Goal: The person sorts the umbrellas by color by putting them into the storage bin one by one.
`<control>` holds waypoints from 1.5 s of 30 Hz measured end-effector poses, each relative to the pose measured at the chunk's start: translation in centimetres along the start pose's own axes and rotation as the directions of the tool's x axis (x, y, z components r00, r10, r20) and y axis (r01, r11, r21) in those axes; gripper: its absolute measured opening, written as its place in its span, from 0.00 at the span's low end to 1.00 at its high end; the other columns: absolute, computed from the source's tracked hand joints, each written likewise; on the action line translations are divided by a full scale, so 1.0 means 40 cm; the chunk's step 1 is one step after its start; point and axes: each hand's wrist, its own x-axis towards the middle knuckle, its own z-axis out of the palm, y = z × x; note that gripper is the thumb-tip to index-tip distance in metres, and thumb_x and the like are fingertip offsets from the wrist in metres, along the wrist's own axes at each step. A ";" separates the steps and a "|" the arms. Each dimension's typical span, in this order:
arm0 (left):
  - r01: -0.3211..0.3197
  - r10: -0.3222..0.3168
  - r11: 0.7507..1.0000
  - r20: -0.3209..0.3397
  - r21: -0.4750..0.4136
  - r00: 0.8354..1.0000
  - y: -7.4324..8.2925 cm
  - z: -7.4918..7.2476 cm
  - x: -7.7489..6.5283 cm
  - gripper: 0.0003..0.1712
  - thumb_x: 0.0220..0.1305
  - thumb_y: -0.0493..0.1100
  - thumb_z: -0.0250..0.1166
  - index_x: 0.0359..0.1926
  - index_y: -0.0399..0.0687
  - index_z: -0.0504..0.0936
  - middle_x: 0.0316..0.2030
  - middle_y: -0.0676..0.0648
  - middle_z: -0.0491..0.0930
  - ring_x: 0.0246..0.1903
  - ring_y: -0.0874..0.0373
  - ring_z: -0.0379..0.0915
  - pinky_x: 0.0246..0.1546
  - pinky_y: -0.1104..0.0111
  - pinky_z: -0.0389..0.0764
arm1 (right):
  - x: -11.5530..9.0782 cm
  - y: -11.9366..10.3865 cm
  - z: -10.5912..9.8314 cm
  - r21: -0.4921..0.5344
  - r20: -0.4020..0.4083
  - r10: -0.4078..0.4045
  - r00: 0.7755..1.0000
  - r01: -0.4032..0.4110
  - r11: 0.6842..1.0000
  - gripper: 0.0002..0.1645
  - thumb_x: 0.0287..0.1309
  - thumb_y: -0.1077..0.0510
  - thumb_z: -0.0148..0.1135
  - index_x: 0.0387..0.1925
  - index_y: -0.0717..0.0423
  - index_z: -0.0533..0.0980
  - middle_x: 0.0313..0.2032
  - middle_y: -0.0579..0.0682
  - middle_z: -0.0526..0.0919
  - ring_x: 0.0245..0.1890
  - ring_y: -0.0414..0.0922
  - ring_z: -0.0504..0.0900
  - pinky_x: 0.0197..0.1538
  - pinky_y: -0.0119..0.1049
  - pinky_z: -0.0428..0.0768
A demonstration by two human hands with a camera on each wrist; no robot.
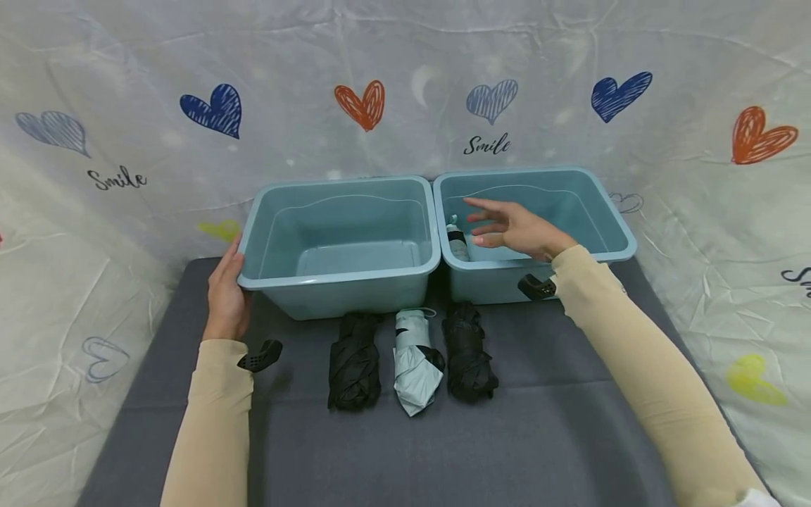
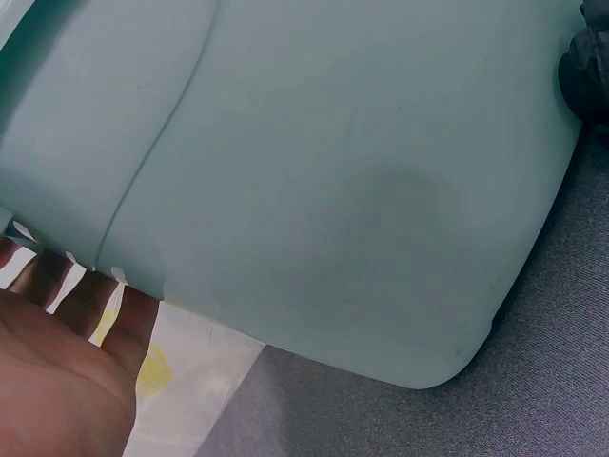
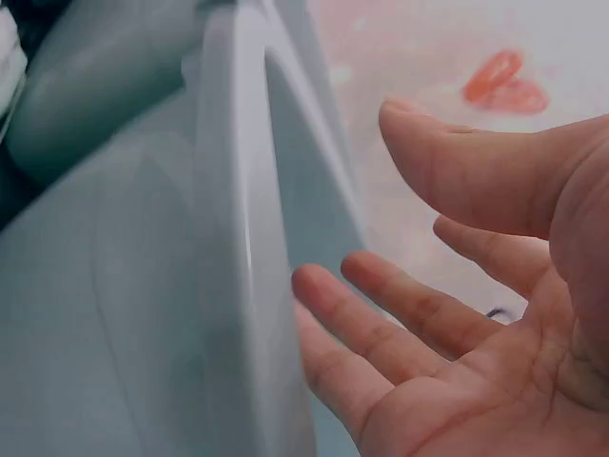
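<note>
My left hand (image 1: 227,296) touches the outer left side of the left light-blue plastic bin (image 1: 342,279), its fingers extended along the wall. In the left wrist view those fingers (image 2: 128,328) pass partly out of sight at the bin's edge. Over the right light-blue bin (image 1: 507,285) hovers my right hand (image 1: 522,231), with spread fingers and nothing in them. Beside its fingertips a folded umbrella (image 1: 457,243), pale with a dark band, stands or leans in that bin's left end. The right wrist view shows the bare palm (image 3: 476,400) near the bin's rim.
On the dark grey tabletop (image 1: 405,465), in front of the bins, lie a black folded umbrella (image 1: 355,362), a pale-blue folded umbrella (image 1: 416,370) and another black folded umbrella (image 1: 467,355). Behind the bins hangs a white cloth (image 1: 405,42) printed with hearts.
</note>
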 end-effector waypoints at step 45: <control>-0.004 0.004 1.000 0.007 -0.002 1.000 -0.004 -0.004 0.004 0.29 0.84 0.51 0.42 0.81 0.60 0.53 0.80 0.53 0.49 0.77 0.57 0.46 0.68 0.72 0.59 | -0.192 0.280 0.276 0.043 0.030 0.074 0.997 -0.075 0.996 0.50 0.60 0.50 0.75 0.78 0.40 0.60 0.77 0.57 0.54 0.67 0.63 0.68 0.57 0.54 0.77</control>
